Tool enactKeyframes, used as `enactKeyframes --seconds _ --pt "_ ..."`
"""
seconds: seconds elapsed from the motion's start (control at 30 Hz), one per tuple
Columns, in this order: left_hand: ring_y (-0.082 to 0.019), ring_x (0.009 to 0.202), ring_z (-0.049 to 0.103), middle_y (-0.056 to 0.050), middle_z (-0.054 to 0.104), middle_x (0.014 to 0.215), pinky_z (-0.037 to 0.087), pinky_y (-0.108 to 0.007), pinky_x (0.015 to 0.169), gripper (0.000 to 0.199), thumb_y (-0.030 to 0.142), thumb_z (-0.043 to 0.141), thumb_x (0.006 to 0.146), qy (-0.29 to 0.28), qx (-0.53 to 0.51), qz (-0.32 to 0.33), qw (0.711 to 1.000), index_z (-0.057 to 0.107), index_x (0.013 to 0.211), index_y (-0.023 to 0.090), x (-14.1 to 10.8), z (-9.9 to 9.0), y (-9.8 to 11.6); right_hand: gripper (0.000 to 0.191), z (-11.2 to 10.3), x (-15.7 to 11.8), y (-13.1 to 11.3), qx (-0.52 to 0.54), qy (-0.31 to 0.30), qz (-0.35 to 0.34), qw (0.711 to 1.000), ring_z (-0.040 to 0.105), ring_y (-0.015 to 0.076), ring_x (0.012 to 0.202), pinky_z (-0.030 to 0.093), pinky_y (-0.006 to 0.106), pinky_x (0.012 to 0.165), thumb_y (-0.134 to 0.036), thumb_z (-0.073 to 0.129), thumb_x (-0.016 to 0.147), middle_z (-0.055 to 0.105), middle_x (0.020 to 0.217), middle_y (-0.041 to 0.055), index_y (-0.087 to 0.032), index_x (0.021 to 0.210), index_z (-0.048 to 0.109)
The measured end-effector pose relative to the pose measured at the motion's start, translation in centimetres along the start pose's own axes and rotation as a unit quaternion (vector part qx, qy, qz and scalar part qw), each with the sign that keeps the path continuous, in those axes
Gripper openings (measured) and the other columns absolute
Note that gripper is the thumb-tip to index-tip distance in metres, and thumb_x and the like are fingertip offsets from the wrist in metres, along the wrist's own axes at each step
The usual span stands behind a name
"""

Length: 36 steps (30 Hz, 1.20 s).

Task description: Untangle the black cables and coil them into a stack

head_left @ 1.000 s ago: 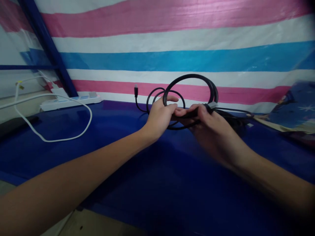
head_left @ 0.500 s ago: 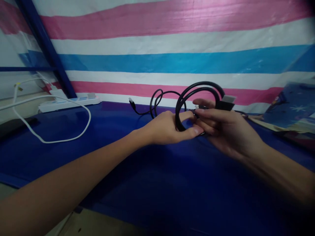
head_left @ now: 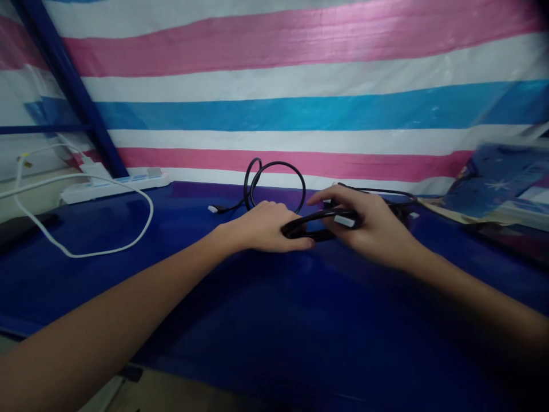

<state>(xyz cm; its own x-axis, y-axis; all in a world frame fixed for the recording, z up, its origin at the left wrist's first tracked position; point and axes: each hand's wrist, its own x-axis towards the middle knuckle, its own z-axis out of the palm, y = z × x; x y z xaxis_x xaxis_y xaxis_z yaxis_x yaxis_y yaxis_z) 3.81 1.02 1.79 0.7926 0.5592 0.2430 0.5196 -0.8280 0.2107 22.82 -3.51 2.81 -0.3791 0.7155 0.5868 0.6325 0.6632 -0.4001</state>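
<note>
A thick black cable [head_left: 315, 217] is coiled into a loop held low over the blue tabletop. My left hand [head_left: 268, 228] is closed around the loop's left side, thumb along the near edge. At its right side my right hand [head_left: 369, 223] grips the coil, index finger reaching forward over it. Beside those fingers shows the cable's pale plug end [head_left: 345, 221]. Behind my hands, a thinner black cable [head_left: 278, 164] stands up in loops, its connector [head_left: 217, 209] lying on the table to the left. My right fingertips are partly hidden.
A white power strip [head_left: 115, 187] with a plugged-in charger [head_left: 95, 169] sits at the back left, its white cord [head_left: 148, 223] looping over the blue table [head_left: 257, 320]. A striped plastic sheet [head_left: 274, 114] hangs behind. Blue printed packaging [head_left: 493, 177] lies at right.
The coil has tipped from upright to nearly flat and come down in my hands. My right hand has turned palm down over it. The view has shifted slightly.
</note>
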Motion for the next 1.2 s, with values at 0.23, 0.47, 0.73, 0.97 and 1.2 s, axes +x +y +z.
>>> enactKeyframes --seconds 0.23,0.47,0.73,0.97,1.2 --pt "-0.014 0.054 0.043 -0.001 0.053 0.060 0.023 -0.029 0.058 0.030 0.044 0.051 0.083 0.019 -0.030 -0.048 0.998 0.067 0.073 0.021 0.2 0.3 -0.7 0.028 0.0 -0.2 0.7 -0.044 -0.030 -0.056 0.997 0.058 0.0132 0.059 0.039 0.025 0.054 -0.013 0.051 0.073 0.066 0.074 0.0008 -0.017 0.099 0.062" --pt "-0.012 0.051 0.037 -0.002 0.053 0.059 0.022 -0.030 0.056 0.031 0.041 0.048 0.084 0.066 0.004 -0.039 0.997 0.066 0.070 0.021 0.3 -0.2 -1.0 0.024 0.0 -0.1 0.8 -0.046 -0.039 -0.046 0.997 0.063 0.0150 0.067 0.042 0.027 0.059 -0.016 0.052 0.077 0.069 0.084 0.0019 -0.020 0.098 0.063" --pt "-0.015 0.055 0.043 -0.004 0.060 0.067 0.030 -0.031 0.061 0.023 0.034 0.048 0.080 0.105 0.008 -0.082 0.991 0.068 0.079 0.023 0.5 0.8 -1.0 0.032 0.2 0.3 1.4 -0.038 -0.053 -0.007 0.998 0.065 0.0198 0.084 0.047 0.031 0.069 -0.026 0.054 0.083 0.069 0.103 0.0061 -0.020 0.113 0.062" --pt "-0.024 0.073 0.059 -0.007 0.067 0.084 0.035 -0.033 0.063 0.029 0.031 0.054 0.074 0.074 -0.053 -0.122 0.988 0.062 0.100 0.021 0.5 0.7 0.0 0.041 0.1 0.7 1.7 0.067 -0.058 0.128 0.988 0.062 0.0187 0.068 0.050 0.033 0.061 -0.031 0.061 0.078 0.067 0.083 0.0056 -0.020 0.117 0.063" --pt "-0.016 0.052 0.044 -0.003 0.060 0.069 0.028 -0.029 0.055 0.038 0.052 0.057 0.078 0.035 0.012 -0.060 0.998 0.066 0.101 0.023 -0.3 -0.8 -0.2 0.031 0.4 0.6 1.6 0.117 -0.067 0.174 0.976 0.049 0.0115 0.047 0.037 0.025 0.043 -0.022 0.059 0.076 0.055 0.059 0.0000 -0.017 0.105 0.068"
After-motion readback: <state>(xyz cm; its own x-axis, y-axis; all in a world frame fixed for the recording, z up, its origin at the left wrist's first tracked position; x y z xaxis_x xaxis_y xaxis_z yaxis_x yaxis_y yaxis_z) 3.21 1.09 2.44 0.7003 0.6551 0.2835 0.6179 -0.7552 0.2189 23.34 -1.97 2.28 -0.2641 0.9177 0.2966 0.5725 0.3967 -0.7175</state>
